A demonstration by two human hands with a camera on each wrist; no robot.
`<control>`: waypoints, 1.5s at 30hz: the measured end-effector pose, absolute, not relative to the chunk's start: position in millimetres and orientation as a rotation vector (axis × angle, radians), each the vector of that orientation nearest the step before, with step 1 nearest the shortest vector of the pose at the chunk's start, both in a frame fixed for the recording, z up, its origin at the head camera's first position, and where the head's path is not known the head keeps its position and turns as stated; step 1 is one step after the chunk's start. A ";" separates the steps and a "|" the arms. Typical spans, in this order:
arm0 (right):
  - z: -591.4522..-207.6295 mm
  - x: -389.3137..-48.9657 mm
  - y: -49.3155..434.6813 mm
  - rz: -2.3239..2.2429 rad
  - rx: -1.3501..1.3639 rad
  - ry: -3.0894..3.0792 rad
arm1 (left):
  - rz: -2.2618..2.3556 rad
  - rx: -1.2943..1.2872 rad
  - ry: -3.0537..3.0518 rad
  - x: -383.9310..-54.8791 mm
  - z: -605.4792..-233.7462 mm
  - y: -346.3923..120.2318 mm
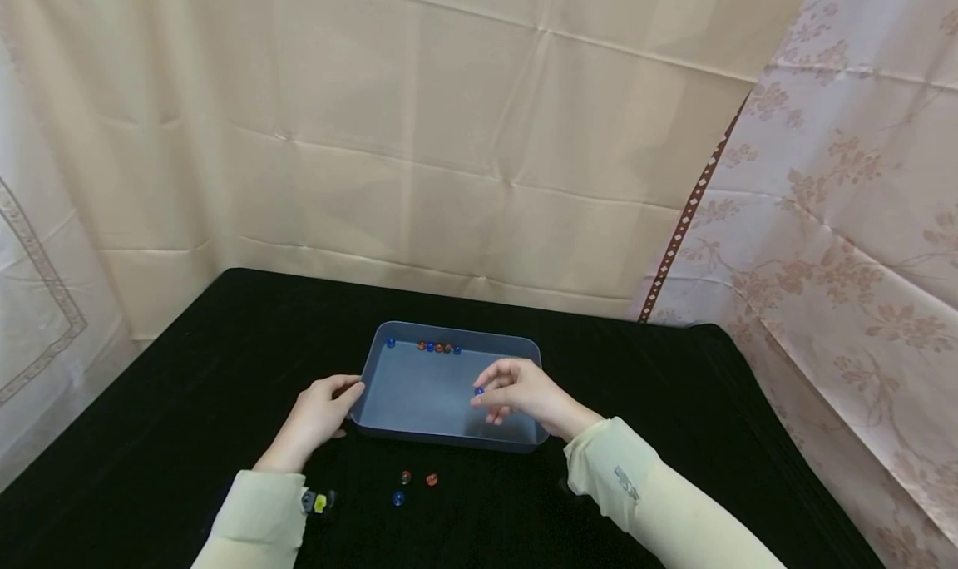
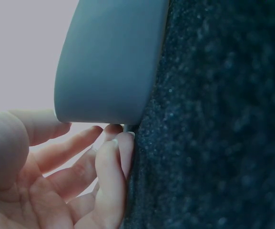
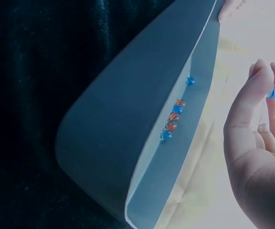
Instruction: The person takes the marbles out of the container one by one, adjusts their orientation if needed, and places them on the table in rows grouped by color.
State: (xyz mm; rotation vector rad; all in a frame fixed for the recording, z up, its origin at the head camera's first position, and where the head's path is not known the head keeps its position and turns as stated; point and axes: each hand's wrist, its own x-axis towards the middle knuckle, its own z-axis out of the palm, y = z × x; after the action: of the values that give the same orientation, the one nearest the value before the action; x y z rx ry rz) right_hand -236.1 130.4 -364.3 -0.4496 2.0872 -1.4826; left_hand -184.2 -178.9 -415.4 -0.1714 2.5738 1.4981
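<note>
A blue marble (image 1: 479,392) is pinched between thumb and fingertip of my right hand (image 1: 524,396), above the right part of a blue-grey tray (image 1: 441,432). That blue marble (image 3: 272,92) also shows in the right wrist view. My left hand (image 1: 316,413) holds the tray's left side, its thumb at the rim and the other fingers lower down, near the cloth in the left wrist view. Inside the tray, a row of red and blue marbles (image 3: 174,116) lies along the far wall. Apart from the row, one blue marble (image 1: 391,343) sits near the far left corner.
In front of the tray, two reddish marbles (image 1: 432,480) and a blue marble (image 1: 398,498) lie on the black cloth (image 1: 187,419) covering the table. Behind the table hangs a cream curtain (image 1: 449,136), with a floral curtain (image 1: 846,220) at the right.
</note>
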 end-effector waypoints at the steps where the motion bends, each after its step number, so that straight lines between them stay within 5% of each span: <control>1: -364.6 -235.3 130.7 -1.484 -0.450 2.087 | 1.498 -0.171 2.574 -184.1 -415.6 -178.9; 45: -364.8 -206.4 136.9 -1.579 -0.494 1.994 | 1.499 -0.173 2.573 -183.4 -414.6 -178.6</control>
State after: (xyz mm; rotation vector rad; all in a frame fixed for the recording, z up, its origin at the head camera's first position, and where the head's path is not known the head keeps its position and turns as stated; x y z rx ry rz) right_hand -206.4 136.9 -364.8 -0.4940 1.9939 -1.5793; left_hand -183.4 -178.6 -414.6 -0.1731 2.5732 1.4990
